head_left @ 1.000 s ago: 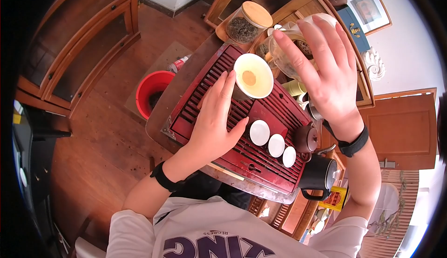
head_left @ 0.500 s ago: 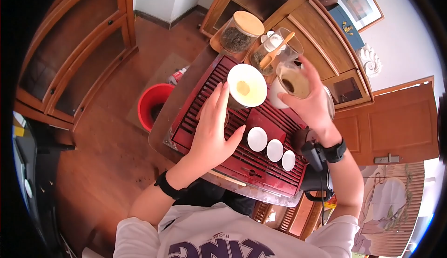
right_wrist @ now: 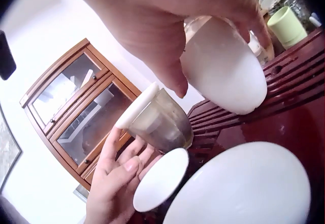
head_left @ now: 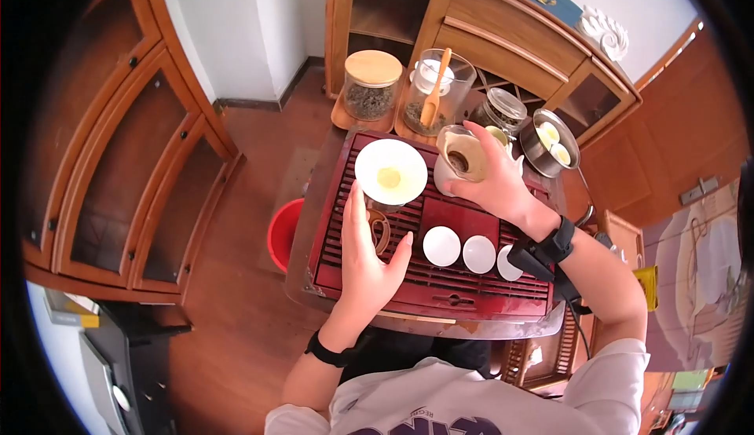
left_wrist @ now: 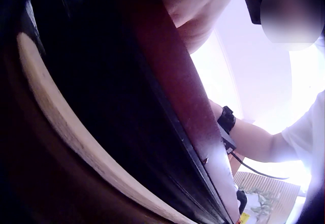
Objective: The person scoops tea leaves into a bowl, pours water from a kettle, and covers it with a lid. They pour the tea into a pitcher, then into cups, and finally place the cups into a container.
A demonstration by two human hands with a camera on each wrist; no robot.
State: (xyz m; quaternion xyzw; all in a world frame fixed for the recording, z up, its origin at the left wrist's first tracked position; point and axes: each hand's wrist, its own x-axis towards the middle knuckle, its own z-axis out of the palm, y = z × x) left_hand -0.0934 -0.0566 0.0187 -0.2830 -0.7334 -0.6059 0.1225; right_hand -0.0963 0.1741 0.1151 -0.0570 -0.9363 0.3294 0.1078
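In the head view a white-rimmed glass vessel (head_left: 391,160) with pale yellow tea stands on a dark red slatted tea tray (head_left: 408,297). My left hand (head_left: 365,274) rests upright beside it, fingers straight and thumb apart; the right wrist view shows those fingers right at the glass. My right hand (head_left: 503,188) grips a white bowl (head_left: 446,169) by its rim between thumb and fingers, with brown matter inside. Seen from the right wrist, that bowl (right_wrist: 226,71) hangs tilted close over the tray. Three small white cups (head_left: 441,246) stand in a row nearer the body.
Behind the tray are a wooden-lidded jar (head_left: 371,97), a glass container with a wooden scoop (head_left: 434,97), a lidded glass jar (head_left: 503,109) and a metal pot (head_left: 540,156). A red bucket (head_left: 283,235) stands left of the table. The left wrist view is mostly table edge (left_wrist: 91,148).
My right hand has come down from high at the back right with the white bowl, toward the tray. The left hand stays beside the glass vessel. The head view has turned.
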